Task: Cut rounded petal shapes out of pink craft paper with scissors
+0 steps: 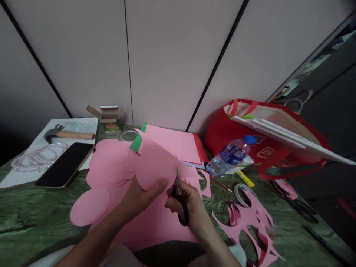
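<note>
My left hand is closed on a sheet of pink paper, thumb on top along its lower edge. Black-handled scissors are in my right hand, their blades at the right edge of that paper. The sheet's near side is rounded. Below and left of it lie several pink cut-out shapes, one of them an oval near my left forearm. Larger pink paper spreads under both hands.
Pink offcuts and a tape roll lie right. A water bottle leans by a red bag. At left are a hammer, phone and beads. A small opened box stands near the wall.
</note>
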Available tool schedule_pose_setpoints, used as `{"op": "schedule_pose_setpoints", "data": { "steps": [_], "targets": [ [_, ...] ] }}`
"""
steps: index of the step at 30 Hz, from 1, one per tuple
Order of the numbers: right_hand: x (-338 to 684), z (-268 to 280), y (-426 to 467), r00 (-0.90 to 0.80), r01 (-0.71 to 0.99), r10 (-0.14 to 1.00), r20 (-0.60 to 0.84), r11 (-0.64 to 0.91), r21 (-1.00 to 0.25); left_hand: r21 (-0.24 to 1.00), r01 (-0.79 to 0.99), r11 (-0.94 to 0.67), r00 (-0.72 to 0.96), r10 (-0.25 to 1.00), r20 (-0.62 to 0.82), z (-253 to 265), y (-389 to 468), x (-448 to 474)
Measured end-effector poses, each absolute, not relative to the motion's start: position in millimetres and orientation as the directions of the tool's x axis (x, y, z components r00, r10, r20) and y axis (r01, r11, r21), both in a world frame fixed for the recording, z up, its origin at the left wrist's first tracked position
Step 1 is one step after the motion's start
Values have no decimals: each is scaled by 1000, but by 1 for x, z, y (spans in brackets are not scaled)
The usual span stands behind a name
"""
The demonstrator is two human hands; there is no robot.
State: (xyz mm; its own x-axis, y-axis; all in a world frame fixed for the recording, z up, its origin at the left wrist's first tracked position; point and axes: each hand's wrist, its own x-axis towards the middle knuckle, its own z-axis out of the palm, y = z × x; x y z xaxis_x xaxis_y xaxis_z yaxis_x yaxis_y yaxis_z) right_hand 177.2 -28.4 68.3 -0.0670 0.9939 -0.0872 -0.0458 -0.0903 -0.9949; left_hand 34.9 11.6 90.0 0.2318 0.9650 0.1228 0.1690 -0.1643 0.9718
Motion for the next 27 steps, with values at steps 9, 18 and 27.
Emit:
{"op": "schedule_pose_setpoints", "data": {
  "steps": [9,18,27],
  "targets": [
    [175,71,-28,-64,-85,993,-98,-103,-991,974,139,-177,241,960,140,90,11,34],
    [175,72,-29,-57,-72,992,-109,-113,-991,972,160,-173,246,960,131,90,12,34],
    [174,75,-29,-84,-82,993,-82,-89,-993,969,171,-180,226,964,139,88,14,31]
  ]
}}
